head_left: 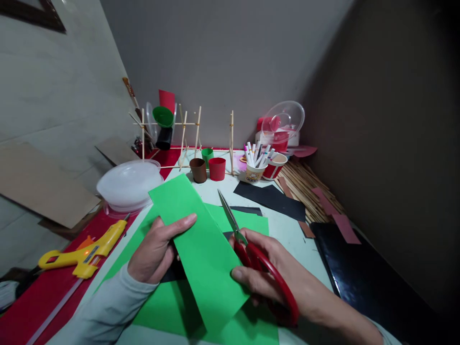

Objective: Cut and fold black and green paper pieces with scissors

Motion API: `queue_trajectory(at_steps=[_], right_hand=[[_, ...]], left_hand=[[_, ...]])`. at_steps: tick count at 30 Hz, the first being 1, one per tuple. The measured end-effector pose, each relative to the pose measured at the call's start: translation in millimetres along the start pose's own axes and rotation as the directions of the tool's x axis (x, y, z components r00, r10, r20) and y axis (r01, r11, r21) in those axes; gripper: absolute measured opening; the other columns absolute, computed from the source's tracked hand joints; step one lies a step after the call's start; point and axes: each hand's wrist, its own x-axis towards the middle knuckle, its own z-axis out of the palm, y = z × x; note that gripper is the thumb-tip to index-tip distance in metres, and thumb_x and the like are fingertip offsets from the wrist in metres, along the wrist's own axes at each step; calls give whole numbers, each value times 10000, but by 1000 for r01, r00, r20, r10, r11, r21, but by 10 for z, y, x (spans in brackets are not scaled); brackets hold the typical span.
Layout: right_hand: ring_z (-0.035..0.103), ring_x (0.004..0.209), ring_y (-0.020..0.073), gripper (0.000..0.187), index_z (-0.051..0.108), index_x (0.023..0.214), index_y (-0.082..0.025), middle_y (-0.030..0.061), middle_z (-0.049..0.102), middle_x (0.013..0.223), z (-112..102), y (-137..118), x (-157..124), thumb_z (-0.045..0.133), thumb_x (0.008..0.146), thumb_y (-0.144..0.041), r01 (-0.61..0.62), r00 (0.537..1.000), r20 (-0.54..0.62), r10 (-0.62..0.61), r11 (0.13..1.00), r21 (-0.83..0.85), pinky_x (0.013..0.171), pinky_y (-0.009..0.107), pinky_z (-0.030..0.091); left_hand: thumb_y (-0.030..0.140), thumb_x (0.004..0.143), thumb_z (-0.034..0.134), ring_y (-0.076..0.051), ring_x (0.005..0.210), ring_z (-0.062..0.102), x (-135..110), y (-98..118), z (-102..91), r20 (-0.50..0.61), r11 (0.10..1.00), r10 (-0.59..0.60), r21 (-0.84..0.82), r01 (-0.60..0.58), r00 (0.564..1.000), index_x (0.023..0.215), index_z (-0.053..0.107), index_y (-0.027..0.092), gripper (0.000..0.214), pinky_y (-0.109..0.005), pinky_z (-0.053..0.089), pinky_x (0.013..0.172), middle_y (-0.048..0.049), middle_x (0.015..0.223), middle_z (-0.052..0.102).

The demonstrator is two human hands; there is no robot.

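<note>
My left hand (158, 249) grips a long strip of green craft paper (204, 249) by its left edge, thumb on top and fingers behind. In my right hand (269, 268) are red-handled scissors (264, 268), their blades together and pointing up and away. The right thumb also presses on the strip's lower right edge. Beneath both hands lies a larger green sheet (172, 306), partly covered by the strip. A dark piece, mostly hidden, shows between the strip and the sheet.
A yellow glue gun (86, 251) lies at left near plastic lids (129, 184). Behind stand a stick frame (197, 124), a brown paper cup (198, 170), a red one (217, 169) and a cup of markers (256, 170). Black paper strips (271, 199) and wooden sticks (309, 184) lie right.
</note>
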Motion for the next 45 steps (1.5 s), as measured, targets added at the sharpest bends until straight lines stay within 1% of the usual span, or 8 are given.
queue_trajectory(at_steps=[4,7,9,13,17,21,32,45], right_hand=[[395,467,47,332,483,1038,-227,-76,451,707,20,-47,9,570,931,-528,20,997,-79,-21,1000,-15,423,159,362],[427,583,95,314,517,927,-196,-43,480,710,26,-47,52,584,906,-501,119,948,-257,-186,960,-253,526,206,381],[428,615,119,283,515,905,-198,-35,493,700,49,-21,73,596,889,-470,105,927,-294,-231,915,-389,571,238,385],[481,618,157,268,493,1015,-218,-21,548,725,123,13,58,586,863,-418,36,972,-190,-138,888,-459,594,285,416],[599,946,275,304,485,1102,-213,98,637,1001,159,-33,11,511,848,-378,10,983,-151,-102,858,-513,809,403,481],[604,1047,288,292,497,1101,-223,118,649,1095,169,-69,-11,486,863,-392,53,982,-125,-139,847,-529,873,415,491],[597,835,200,126,507,1052,-245,13,665,938,153,38,32,482,955,-322,118,969,-107,-222,801,-587,769,321,446],[665,758,229,180,538,1017,-218,72,724,885,141,17,41,455,908,-334,213,936,-111,-335,786,-580,689,315,475]], left_hand=[[121,592,865,-263,782,757,8,34,1,-62,994,-58,-93,52,996,1070,701,130,506,-389,633,777,-86,895,795],[100,556,857,-256,675,749,5,40,-5,-95,984,-116,-149,101,989,978,717,113,444,-414,642,751,-81,788,788],[96,545,850,-258,661,748,2,40,-1,-99,978,-132,-172,114,986,967,720,115,442,-420,645,742,-79,774,788],[101,538,840,-275,718,758,-10,35,21,-121,979,-120,-182,96,985,964,718,130,444,-417,646,754,-67,781,790],[116,559,836,-304,821,761,-18,21,14,-147,987,-56,-158,32,988,1031,708,149,491,-425,639,779,-53,794,789],[159,625,850,-305,920,750,-10,-12,-25,-69,992,18,-124,-26,997,1219,652,181,627,-405,631,798,-61,942,792],[193,641,868,-298,944,742,-43,-59,8,-28,994,37,-102,-40,999,1293,628,190,695,-395,623,831,-70,1012,793],[165,660,851,-319,971,737,-54,-68,20,-29,992,-3,-127,0,1000,1291,617,187,673,-438,609,873,-59,959,798]])
